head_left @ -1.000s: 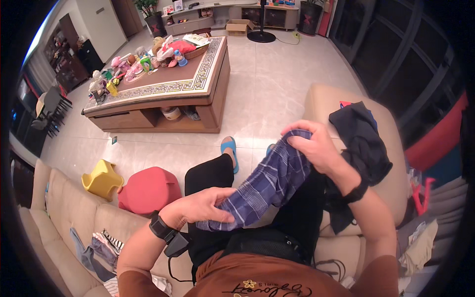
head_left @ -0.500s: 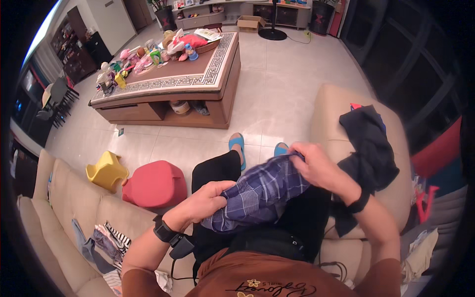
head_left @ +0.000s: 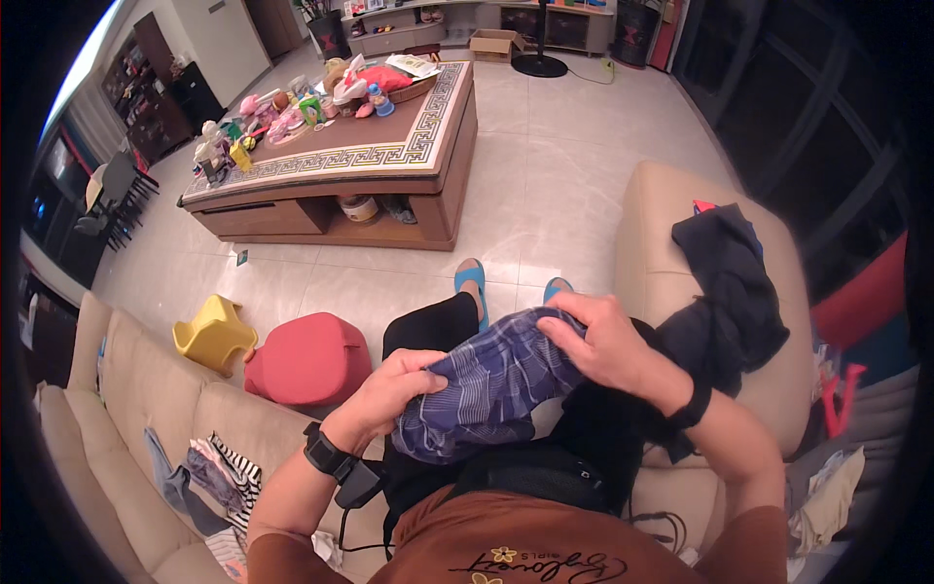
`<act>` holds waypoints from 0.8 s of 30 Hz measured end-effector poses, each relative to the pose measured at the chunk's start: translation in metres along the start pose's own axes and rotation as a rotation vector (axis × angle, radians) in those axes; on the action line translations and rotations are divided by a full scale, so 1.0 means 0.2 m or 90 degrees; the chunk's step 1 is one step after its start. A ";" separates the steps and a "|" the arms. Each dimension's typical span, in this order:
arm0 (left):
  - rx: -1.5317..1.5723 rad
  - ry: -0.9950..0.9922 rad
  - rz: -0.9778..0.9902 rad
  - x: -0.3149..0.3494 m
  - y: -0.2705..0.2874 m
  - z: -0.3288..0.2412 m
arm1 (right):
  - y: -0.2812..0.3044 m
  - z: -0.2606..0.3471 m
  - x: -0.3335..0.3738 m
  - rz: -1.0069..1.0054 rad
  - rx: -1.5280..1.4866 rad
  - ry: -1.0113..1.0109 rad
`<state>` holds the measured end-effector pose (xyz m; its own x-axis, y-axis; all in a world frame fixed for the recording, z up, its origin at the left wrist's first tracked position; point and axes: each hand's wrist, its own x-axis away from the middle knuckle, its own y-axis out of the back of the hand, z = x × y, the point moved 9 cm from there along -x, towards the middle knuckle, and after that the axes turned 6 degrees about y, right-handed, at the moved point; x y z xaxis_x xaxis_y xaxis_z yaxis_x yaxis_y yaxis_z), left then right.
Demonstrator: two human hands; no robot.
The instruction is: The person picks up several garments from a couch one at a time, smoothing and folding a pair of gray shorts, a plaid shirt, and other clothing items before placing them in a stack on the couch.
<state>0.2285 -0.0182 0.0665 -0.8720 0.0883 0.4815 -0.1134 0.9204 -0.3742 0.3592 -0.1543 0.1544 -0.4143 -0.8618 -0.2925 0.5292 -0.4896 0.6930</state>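
Observation:
Blue plaid cloth (head_left: 486, 380), apparently a pair of shorts with a gathered waist edge, hangs over my lap between both hands. My left hand (head_left: 394, 384) pinches its left upper edge, thumb on top. At the right end of that edge, my right hand (head_left: 593, 341) grips the fabric between thumb and fingers. The lower part droops in loose folds against my black trousers (head_left: 428, 326).
Dark clothes (head_left: 735, 282) lie on the beige ottoman (head_left: 647, 234) at right. Several garments (head_left: 209, 477) rest on the sofa (head_left: 161, 375) at left. A red stool (head_left: 306, 355) and yellow stool (head_left: 214, 331) stand beyond it. Ahead is a cluttered coffee table (head_left: 341, 141).
My right hand has shifted slightly left and closer to my left hand. The plaid shorts' upper edge is less stretched, and the folds hang differently.

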 end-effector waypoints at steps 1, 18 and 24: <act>0.031 0.004 0.015 -0.01 -0.01 -0.01 | 0.03 0.08 -0.02 -0.082 -0.146 0.022; 0.137 -0.025 0.085 0.01 -0.02 -0.05 | -0.05 -0.23 0.03 -0.040 -0.624 -0.201; 0.012 -0.012 0.134 0.03 -0.08 -0.06 | -0.06 -0.27 0.03 -0.069 -0.644 -0.229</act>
<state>0.2299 -0.0281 0.0848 -0.8864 0.2704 0.3756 0.0635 0.8750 -0.4800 0.3917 -0.1608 0.1088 -0.6013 -0.7990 0.0054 0.7751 -0.5849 -0.2389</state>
